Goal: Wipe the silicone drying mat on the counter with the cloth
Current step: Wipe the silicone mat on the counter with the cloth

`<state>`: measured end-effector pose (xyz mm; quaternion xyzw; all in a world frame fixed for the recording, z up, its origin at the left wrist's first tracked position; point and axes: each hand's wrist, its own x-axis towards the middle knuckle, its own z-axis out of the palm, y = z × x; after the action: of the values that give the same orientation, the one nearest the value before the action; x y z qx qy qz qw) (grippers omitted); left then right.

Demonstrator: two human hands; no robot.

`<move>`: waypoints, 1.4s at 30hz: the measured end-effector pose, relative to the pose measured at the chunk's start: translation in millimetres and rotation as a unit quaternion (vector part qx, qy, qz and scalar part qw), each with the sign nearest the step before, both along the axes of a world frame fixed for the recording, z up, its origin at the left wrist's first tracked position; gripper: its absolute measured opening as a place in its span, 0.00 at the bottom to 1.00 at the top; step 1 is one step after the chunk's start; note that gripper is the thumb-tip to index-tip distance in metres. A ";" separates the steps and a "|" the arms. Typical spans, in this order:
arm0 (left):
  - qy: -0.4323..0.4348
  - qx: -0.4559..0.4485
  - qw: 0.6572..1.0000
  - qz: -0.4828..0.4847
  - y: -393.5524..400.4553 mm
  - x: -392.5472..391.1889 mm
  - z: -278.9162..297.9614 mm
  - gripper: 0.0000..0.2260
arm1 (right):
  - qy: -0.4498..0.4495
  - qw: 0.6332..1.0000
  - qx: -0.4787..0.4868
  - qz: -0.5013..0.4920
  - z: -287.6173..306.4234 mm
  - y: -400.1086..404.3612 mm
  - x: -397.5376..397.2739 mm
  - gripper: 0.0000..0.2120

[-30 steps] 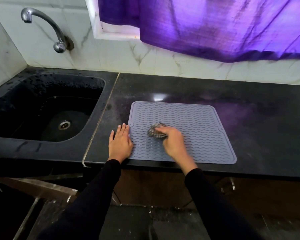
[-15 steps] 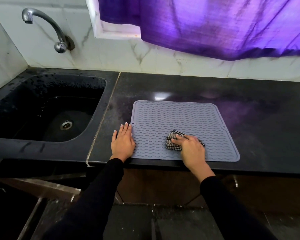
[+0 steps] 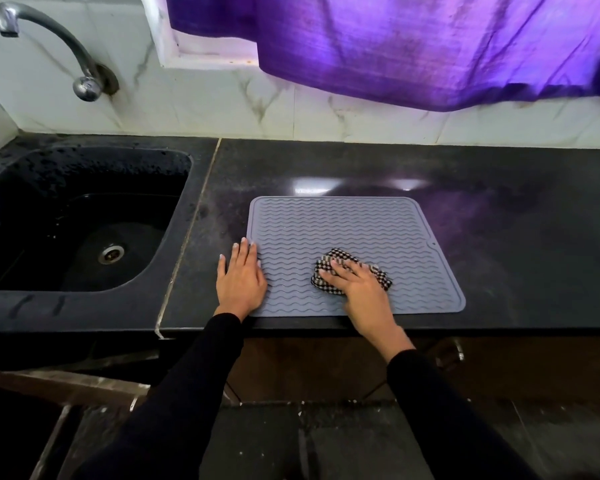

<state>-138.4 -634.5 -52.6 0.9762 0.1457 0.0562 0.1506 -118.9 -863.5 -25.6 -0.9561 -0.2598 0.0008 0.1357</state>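
Observation:
A grey silicone drying mat [image 3: 347, 230] with wavy ridges lies flat on the black counter [image 3: 499, 237], close to its front edge. A crumpled black-and-white checked cloth [image 3: 329, 261] sits on the near middle of the mat. My right hand [image 3: 357, 285] presses down on the cloth with fingers stretched over it, pointing left and away. My left hand [image 3: 239, 278] lies flat, fingers straight, on the mat's near left edge, partly on the counter.
A black sink [image 3: 70, 220] with a metal drain lies left of the counter, and a chrome tap [image 3: 66, 50] juts from the marble wall above it. A purple curtain [image 3: 413, 43] hangs over the back of the counter. Dark cabinet fronts stand below the counter edge.
My right hand slid the cloth from the mat's left part rightwards across its near half, then held about there. My left hand has stayed on the mat's left edge.

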 end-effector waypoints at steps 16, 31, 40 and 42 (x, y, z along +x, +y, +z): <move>-0.037 -0.025 0.999 0.000 5.0 2.2 3.9 0.21 | 0.220 0.786 0.462 -0.348 44.0 -18.7 67.4 0.21; -0.002 0.030 0.998 -0.061 22.5 53.6 -4.1 0.33 | 0.115 0.988 0.099 0.006 11.2 0.2 8.6 0.28; -0.031 -0.006 0.998 -0.052 31.1 63.8 8.0 0.37 | 0.229 0.840 0.429 -0.241 56.6 -4.6 57.7 0.20; -0.028 -0.002 0.998 -0.057 31.4 69.3 10.2 0.37 | 0.140 0.923 0.299 -0.195 50.7 12.2 50.5 0.22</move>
<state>-69.1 -603.2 -42.4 0.9806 0.0857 0.0743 0.1596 -68.4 -851.3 25.1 -0.8929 -0.0346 0.0305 0.4480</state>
